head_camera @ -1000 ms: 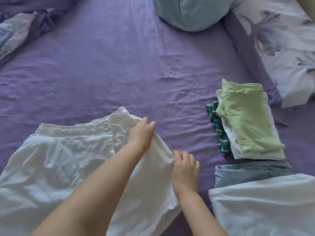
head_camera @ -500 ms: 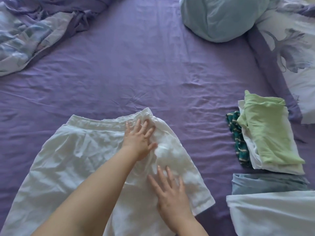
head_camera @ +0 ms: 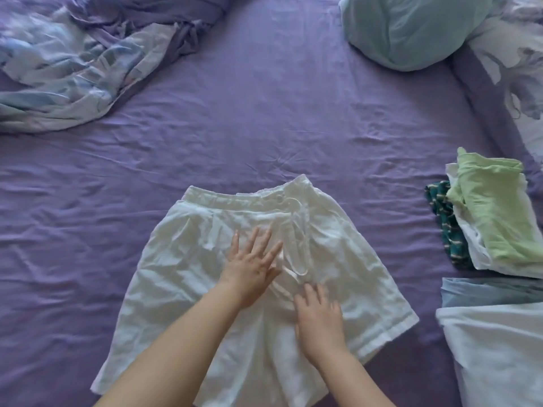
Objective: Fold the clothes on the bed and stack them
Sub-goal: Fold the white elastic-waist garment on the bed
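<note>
Both hands flat on the white shorts (head_camera: 346,257): my left hand (head_camera: 249,267) with fingers spread, my right hand (head_camera: 318,318) beside it, gripping nothing. Shorts lie mid-bed, waistband away from me, legs toward me. Purple sheet (head_camera: 264,113) bare beyond. Folded stack (head_camera: 496,218) well right.

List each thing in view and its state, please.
White shorts: spread flat, unfolded.
Left hand: open, pressing the shorts.
Right hand: open, resting on the shorts.
Green top: folded, topping the stack.
Blanket: crumpled.
Sheet: wrinkled.
</note>
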`<action>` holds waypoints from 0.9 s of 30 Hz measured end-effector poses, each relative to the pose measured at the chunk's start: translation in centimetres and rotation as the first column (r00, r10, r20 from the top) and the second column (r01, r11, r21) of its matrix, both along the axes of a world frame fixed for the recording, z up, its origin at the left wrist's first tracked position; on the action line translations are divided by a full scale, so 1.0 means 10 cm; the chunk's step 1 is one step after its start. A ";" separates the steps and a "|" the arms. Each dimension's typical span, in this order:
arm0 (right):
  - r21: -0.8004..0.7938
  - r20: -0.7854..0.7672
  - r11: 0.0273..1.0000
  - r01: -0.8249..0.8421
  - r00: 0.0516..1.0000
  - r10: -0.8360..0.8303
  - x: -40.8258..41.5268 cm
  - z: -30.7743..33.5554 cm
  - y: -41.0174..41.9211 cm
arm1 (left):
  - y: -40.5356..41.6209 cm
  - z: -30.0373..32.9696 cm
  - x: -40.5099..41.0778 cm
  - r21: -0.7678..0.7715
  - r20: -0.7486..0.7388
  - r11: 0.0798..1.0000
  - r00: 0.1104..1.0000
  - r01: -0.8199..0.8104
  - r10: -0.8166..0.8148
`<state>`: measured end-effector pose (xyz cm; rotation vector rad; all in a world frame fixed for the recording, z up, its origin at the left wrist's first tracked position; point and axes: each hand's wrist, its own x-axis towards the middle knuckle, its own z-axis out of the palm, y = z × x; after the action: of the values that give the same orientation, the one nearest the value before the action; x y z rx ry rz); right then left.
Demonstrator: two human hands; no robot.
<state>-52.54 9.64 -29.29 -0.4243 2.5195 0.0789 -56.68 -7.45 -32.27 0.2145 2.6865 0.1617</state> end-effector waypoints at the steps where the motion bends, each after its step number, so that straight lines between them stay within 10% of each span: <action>1: -0.006 -0.052 1.000 0.017 0.999 -0.017 -0.02 0.08 -0.11 | -0.13 0.00 0.16 0.007 0.016 0.999 0.999 -0.049 0.049; 6: -0.264 -0.230 0.938 -0.224 0.959 0.164 -0.06 0.17 -0.82 | -0.77 0.04 0.81 -0.047 0.067 0.969 0.968 -0.241 0.244; 10: -0.267 -0.086 0.876 -0.401 0.916 0.392 -0.01 0.02 -1.39 | -1.18 0.08 1.19 -0.103 0.061 0.908 0.908 -0.407 0.414; 16: -0.078 -0.034 0.917 -0.391 0.920 0.389 0.09 -0.08 -1.92 | -1.57 0.12 1.57 0.175 0.146 0.495 0.520 -0.851 0.842; 27: -0.057 -0.055 0.915 -0.400 0.916 0.397 0.35 -0.18 -2.05 | -2.03 0.26 1.81 0.151 0.177 0.662 0.678 -0.735 0.713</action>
<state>-49.01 -10.89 -31.06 -0.9702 2.4434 0.1618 -38.57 -27.76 -29.64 -0.8182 2.4839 0.6826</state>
